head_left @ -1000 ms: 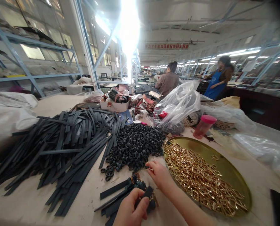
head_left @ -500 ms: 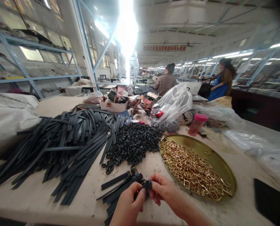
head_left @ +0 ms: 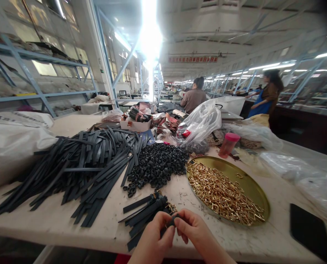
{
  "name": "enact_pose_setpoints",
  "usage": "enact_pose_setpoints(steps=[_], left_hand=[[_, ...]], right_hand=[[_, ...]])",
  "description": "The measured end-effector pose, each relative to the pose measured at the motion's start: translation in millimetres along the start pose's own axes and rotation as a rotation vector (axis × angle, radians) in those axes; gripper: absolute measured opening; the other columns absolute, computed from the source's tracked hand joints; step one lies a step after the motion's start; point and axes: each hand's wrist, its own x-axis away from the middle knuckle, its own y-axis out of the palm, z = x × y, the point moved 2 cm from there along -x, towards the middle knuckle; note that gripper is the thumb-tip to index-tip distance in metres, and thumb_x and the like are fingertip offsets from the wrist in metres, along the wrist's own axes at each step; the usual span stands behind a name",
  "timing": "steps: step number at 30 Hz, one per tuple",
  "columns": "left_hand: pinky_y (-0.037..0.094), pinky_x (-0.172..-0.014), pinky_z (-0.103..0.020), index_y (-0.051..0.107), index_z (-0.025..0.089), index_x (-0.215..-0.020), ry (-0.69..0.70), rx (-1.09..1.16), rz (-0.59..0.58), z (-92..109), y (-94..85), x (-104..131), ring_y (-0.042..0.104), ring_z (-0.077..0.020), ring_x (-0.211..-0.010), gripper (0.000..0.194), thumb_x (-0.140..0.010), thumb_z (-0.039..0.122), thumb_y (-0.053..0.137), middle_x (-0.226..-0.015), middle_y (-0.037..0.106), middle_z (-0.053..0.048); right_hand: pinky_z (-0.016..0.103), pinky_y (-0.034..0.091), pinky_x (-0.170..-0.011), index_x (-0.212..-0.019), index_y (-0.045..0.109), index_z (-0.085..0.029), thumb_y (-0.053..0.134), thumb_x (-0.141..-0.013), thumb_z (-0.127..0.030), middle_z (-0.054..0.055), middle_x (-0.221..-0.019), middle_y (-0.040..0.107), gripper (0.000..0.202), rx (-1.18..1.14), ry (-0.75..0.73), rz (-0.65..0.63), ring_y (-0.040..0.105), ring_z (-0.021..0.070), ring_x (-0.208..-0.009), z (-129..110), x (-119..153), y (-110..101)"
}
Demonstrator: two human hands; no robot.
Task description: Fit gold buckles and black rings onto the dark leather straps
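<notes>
Close together near the table's front edge, my left hand [head_left: 156, 234] and my right hand [head_left: 193, 227] pinch a short dark strap [head_left: 171, 222] between thumbs and fingers. Most of that strap is covered by my fingers. Just beyond and left of my hands lies a small stack of dark straps [head_left: 145, 216] with gold buckles at their far ends. Behind the stack is a heap of small black loops [head_left: 158, 165]. To the right, a round gold tray [head_left: 258, 183] carries many rectangular gold buckles [head_left: 224, 194].
A large pile of long dark strips [head_left: 92, 157] spreads on the left beside a white sack [head_left: 17, 143]. A pink-lidded jar [head_left: 228, 145], a clear plastic bag [head_left: 202, 121] and a black flat object [head_left: 309, 227] are also on the table. Two people are in the background.
My hands have drawn closer together around the strap, and more of it is covered by my fingers. The view has shifted slightly.
</notes>
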Motion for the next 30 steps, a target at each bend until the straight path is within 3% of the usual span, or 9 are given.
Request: enact_pose_setpoints(steps=[3,7,9,13,17,21,25,30], left_hand=[[0.035,-0.057,-0.021,0.044,0.017,-0.095,0.024,0.06,0.03,0,-0.1,4,0.048,-0.0111,-0.058,0.021,-0.074,0.016,0.039,-0.061,0.051,0.005],[0.036,-0.061,-0.023,0.042,0.017,-0.093,0.012,0.046,0.08,-6,-1.3,4,0.049,-0.0115,-0.059,0.018,-0.075,0.016,0.04,-0.063,0.055,0.004],[0.035,-0.058,-0.023,0.042,0.017,-0.092,-0.002,0.027,0.109,-9,-1.6,3,0.049,-0.0117,-0.057,0.017,-0.076,0.02,0.043,-0.061,0.055,0.004],[0.033,-0.056,-0.022,0.043,0.018,-0.09,-0.022,-0.016,0.145,-9,-2.3,1,0.049,-0.0125,-0.055,0.019,-0.074,0.027,0.049,-0.06,0.055,0.005],[0.031,-0.054,-0.022,0.046,0.02,-0.082,-0.084,-0.134,0.154,-9,-5.9,1,0.049,-0.0132,-0.055,0.016,-0.071,0.029,0.052,-0.056,0.051,0.006],[0.028,-0.051,-0.022,0.046,0.02,-0.072,-0.107,-0.207,0.126,-9,-8.6,0,0.045,-0.0121,-0.052,0.01,-0.069,0.028,0.052,-0.052,0.045,0.007],[0.034,-0.055,-0.022,0.05,0.018,-0.07,-0.087,-0.091,0.086,-9,-6.4,-1,0.049,-0.013,-0.059,0.013,-0.069,0.03,0.054,-0.06,0.055,0.003],[0.04,-0.051,-0.022,0.05,0.016,-0.077,-0.125,0.323,-0.046,-15,1.6,0,0.049,-0.0105,-0.054,0.024,-0.068,0.037,0.059,-0.063,0.058,0.002]], right_hand=[[0.019,0.029,-0.041,-0.071,0.057,-0.016,0.062,-0.067,-0.054,-0.005,-0.053,0.049,0.038,0.023,-0.068,0.057,0.037,0.0056,-0.043,-6,6,5],[0.021,0.033,-0.045,-0.077,0.06,-0.015,0.05,-0.074,-0.06,-0.002,-0.056,0.052,0.047,-0.036,-0.107,0.024,0.042,0.0083,-0.047,-15,16,13],[0.022,0.035,-0.046,-0.075,0.06,-0.013,0.043,-0.076,-0.064,-0.001,-0.055,0.053,0.053,-0.098,-0.074,0.043,0.045,0.009,-0.047,-17,18,14],[0.018,0.032,-0.041,-0.07,0.055,-0.016,0.063,-0.063,-0.059,-0.006,-0.052,0.049,0.045,-0.226,0.051,-0.009,0.039,0.0047,-0.041,-6,14,14],[0.017,0.034,-0.039,-0.082,0.055,-0.017,0.068,-0.06,-0.056,-0.007,-0.056,0.05,0.047,-0.351,0.195,-0.128,0.038,0.0038,-0.039,13,11,15],[0.017,0.033,-0.041,-0.073,0.051,-0.018,0.075,-0.055,-0.048,-0.007,-0.055,0.049,0.042,-0.46,0.259,-0.121,0.039,0.0042,-0.04,19,11,16],[0.018,0.032,-0.049,-0.064,0.047,-0.017,0.072,-0.062,-0.045,-0.006,-0.056,0.049,0.037,-0.436,0.15,-0.089,0.042,0.0059,-0.049,9,11,14],[0.022,0.034,-0.051,-0.063,0.042,-0.019,0.058,-0.072,-0.052,-0.005,-0.053,0.047,0.038,-0.16,-0.008,0.034,0.044,0.0094,-0.05,5,5,9]])
